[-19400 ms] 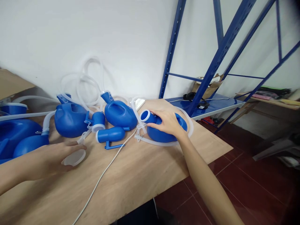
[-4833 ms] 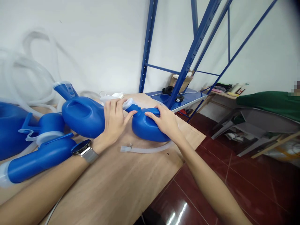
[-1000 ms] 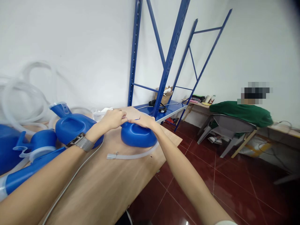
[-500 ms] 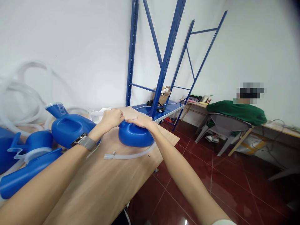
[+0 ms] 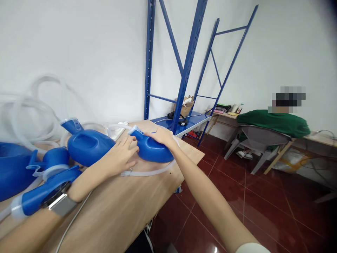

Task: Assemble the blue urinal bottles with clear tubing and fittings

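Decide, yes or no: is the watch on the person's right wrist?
No, the watch is on the left wrist, and the right wrist is bare.

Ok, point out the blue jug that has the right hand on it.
The rightmost blue jug, with a translucent tube curving in front: the right hand lies over its top. The middle jug and leftmost jug sit away from that hand.

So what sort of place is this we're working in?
Probably a small workshop or assembly room: a wooden table with several blue plastic bottles and pale tubing, a blue metal shelving rack, and a person in a green top seated farther off.
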Motion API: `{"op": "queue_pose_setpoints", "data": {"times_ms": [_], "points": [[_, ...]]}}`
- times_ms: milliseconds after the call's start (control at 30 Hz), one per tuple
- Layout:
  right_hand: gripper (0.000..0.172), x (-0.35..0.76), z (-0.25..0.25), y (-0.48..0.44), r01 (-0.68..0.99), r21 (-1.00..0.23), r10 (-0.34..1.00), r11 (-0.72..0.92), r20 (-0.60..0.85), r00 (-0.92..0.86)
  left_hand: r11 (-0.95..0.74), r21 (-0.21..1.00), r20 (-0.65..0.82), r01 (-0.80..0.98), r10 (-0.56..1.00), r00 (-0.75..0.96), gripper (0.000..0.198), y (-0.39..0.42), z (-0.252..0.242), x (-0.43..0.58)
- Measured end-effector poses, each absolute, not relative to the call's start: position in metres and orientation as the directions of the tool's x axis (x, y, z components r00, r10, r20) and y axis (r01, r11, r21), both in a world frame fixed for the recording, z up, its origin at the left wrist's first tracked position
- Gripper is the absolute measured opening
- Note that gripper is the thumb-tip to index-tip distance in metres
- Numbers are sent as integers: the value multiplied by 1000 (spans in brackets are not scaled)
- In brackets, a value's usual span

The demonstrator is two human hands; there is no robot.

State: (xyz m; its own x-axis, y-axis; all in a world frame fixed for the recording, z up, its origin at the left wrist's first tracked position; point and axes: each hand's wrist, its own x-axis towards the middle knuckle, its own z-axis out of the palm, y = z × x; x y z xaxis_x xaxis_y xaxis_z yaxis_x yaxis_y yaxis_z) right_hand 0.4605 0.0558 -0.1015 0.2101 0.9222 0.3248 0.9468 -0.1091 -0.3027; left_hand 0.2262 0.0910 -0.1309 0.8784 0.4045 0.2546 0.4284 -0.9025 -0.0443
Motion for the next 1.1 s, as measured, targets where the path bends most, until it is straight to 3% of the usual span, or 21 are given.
{"op": "queue_pose_setpoints", "data": {"times_ms": [133,233,367,600,667,767,867,967,1033,1100], "points": [[69,458,-103,59,919,-369,920,-137,296,256,-849,114,-100,517,508,856,53,76,-128,213],[71,459,-108,67,902,-397,911,-170,285,298,-821,202,-306,534,465,831,45,76,-131,209],[76,464,-114,81,884,-389,893,-260,251,373,-833,220,-266,507,449,853,23,84,-134,203],[73,471,-123,98,843,-422,836,-332,282,470,-803,289,-324,522,431,842,27,95,-129,191],[65,471,-125,101,841,-436,820,-321,316,477,-804,322,-262,500,431,863,26,95,-118,186],[47,471,-128,103,851,-454,778,-264,422,466,-814,372,-41,445,465,884,34,91,-89,171],[31,465,-128,101,886,-451,684,-108,613,396,-807,376,130,455,532,836,46,88,-57,146],[34,441,-119,91,850,-415,658,325,744,112,-748,429,232,506,632,739,51,87,-36,119],[43,413,-106,79,682,-428,708,593,681,-187,-701,456,273,548,696,664,53,88,-29,106],[42,380,-93,65,559,-464,726,688,466,-506,-671,456,296,585,734,611,55,89,-26,98]]}}
